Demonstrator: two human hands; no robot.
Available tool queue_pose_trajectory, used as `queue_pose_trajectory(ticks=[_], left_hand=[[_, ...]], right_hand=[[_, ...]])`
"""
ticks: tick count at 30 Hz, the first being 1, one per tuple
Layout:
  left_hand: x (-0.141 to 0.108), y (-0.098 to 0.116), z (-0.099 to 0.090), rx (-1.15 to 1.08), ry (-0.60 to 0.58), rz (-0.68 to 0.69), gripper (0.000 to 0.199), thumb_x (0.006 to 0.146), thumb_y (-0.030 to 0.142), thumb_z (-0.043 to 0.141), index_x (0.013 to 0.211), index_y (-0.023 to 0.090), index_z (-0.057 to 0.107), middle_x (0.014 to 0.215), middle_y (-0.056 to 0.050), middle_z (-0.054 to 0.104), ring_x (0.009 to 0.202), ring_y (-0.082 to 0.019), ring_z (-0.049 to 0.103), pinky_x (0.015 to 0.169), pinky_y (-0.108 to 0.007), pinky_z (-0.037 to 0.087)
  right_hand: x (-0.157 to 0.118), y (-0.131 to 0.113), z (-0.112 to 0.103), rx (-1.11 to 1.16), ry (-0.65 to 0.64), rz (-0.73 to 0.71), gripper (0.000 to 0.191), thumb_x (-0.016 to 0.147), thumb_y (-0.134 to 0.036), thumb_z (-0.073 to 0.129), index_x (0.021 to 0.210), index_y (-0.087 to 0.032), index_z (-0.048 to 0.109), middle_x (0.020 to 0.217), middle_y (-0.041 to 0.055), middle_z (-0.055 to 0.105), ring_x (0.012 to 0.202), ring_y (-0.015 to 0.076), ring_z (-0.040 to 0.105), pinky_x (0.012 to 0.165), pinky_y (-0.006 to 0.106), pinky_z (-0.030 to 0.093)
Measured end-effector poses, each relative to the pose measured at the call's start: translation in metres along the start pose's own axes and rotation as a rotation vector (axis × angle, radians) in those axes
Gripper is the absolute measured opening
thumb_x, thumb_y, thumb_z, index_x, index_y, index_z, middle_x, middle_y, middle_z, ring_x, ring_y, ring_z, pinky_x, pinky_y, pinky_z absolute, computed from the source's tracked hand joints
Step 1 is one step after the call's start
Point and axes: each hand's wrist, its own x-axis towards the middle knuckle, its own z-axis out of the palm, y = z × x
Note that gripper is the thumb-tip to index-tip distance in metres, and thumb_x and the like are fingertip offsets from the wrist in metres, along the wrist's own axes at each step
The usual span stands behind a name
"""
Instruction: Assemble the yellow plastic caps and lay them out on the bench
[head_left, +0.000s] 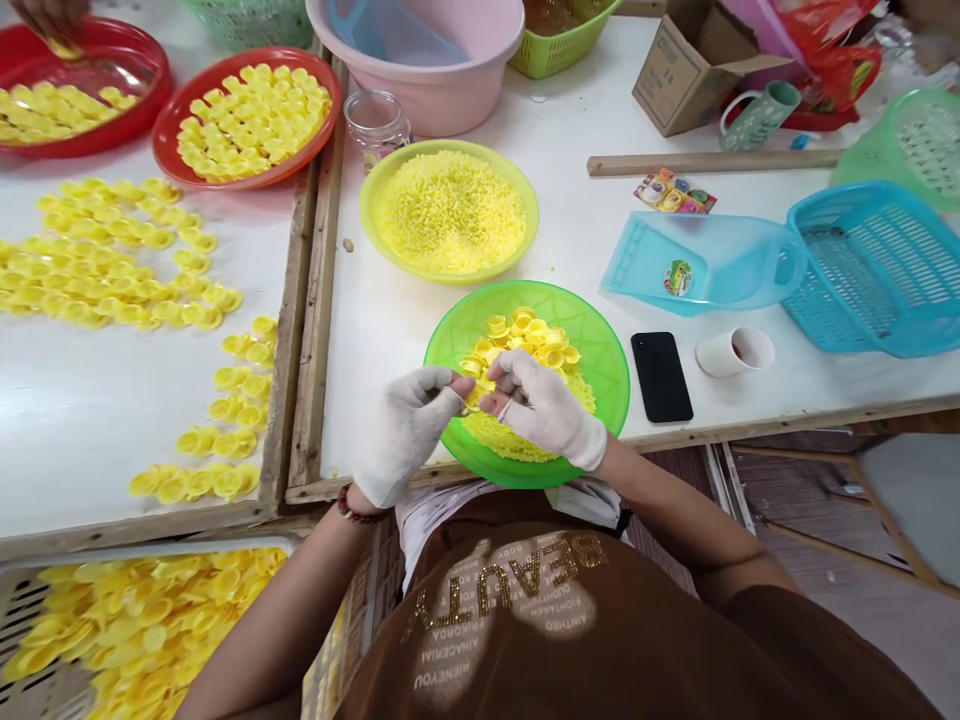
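My left hand [412, 425], in a white glove with bare fingertips, pinches something small and yellow over the left part of a green plate [604, 365]. Close beside it, my right hand [544, 405], gloved the same way, has its thumb and fingers pressed together; what lies between them is too small to name. Small yellow cup-shaped pieces [529, 335] are heaped on the plate just beyond my hands. Under and around them lie fine yellow beads [510, 440]. Behind the plate stands a yellow-green bowl [371, 215] full of similar beads.
Rows of yellow pieces [97, 260] cover the left table, near two red trays [334, 95]. A black phone [661, 377], white cup [724, 353], blue scoop [694, 260] and blue basket [877, 270] are at right. Another person's hand [56, 20] is at top left.
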Motion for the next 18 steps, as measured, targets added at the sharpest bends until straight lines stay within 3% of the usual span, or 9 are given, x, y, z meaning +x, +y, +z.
queue_pose_trajectory(ticks=[3,7,10,13,16,18], left_hand=[[0.0,-0.001,0.015,0.058,-0.028,0.04,0.029,0.088,0.04,0.07,0.074,0.014,0.071,0.07,-0.002,0.068,0.065,-0.013,0.058,0.059,-0.023,0.045],[0.001,0.004,0.019,-0.039,-0.061,-0.035,0.029,0.085,0.042,0.074,0.079,0.014,0.071,0.07,-0.002,0.068,0.066,-0.015,0.064,0.059,-0.024,0.05],[0.002,0.005,0.005,-0.122,-0.041,-0.079,0.03,0.082,0.043,0.078,0.085,0.014,0.071,0.074,-0.002,0.07,0.068,-0.016,0.067,0.062,-0.026,0.056],[0.006,-0.002,-0.034,-0.133,0.105,-0.064,0.029,0.085,0.043,0.076,0.09,0.015,0.072,0.086,-0.004,0.074,0.077,-0.019,0.071,0.071,-0.032,0.062],[0.008,-0.007,-0.098,0.1,0.39,-0.015,0.029,0.091,0.043,0.07,0.098,0.015,0.071,0.09,-0.003,0.076,0.082,-0.018,0.07,0.076,-0.03,0.06],[0.002,-0.006,-0.145,0.27,0.52,-0.004,0.032,0.097,0.044,0.064,0.107,0.014,0.07,0.093,-0.002,0.075,0.086,-0.016,0.068,0.077,-0.028,0.058]], right_hand=[[0.001,0.003,0.0,0.111,-0.057,0.091,0.017,0.096,-0.036,0.062,0.098,-0.022,0.053,0.072,-0.0052,0.056,0.056,0.01,0.055,0.056,0.026,0.047],[-0.007,0.011,-0.016,0.285,-0.107,0.186,0.012,0.101,-0.031,0.05,0.104,-0.021,0.054,0.081,-0.0012,0.065,0.064,0.0128,0.067,0.062,0.028,0.053],[-0.013,0.017,-0.03,0.045,-0.156,0.154,0.013,0.099,-0.024,0.049,0.106,-0.02,0.058,0.086,0.0017,0.069,0.072,0.0154,0.069,0.071,0.032,0.055],[-0.016,0.024,-0.029,-0.43,-0.321,-0.007,0.017,0.096,-0.019,0.052,0.105,-0.018,0.066,0.103,0.0087,0.071,0.096,0.0224,0.068,0.091,0.04,0.053],[-0.018,0.029,-0.012,-0.749,-0.48,-0.08,0.025,0.099,-0.018,0.049,0.116,-0.013,0.066,0.118,0.0159,0.067,0.109,0.0274,0.063,0.1,0.043,0.05],[-0.018,0.03,0.0,-0.907,-0.539,-0.075,0.029,0.099,-0.02,0.051,0.123,-0.011,0.065,0.122,0.0183,0.065,0.11,0.0302,0.062,0.099,0.045,0.05]])
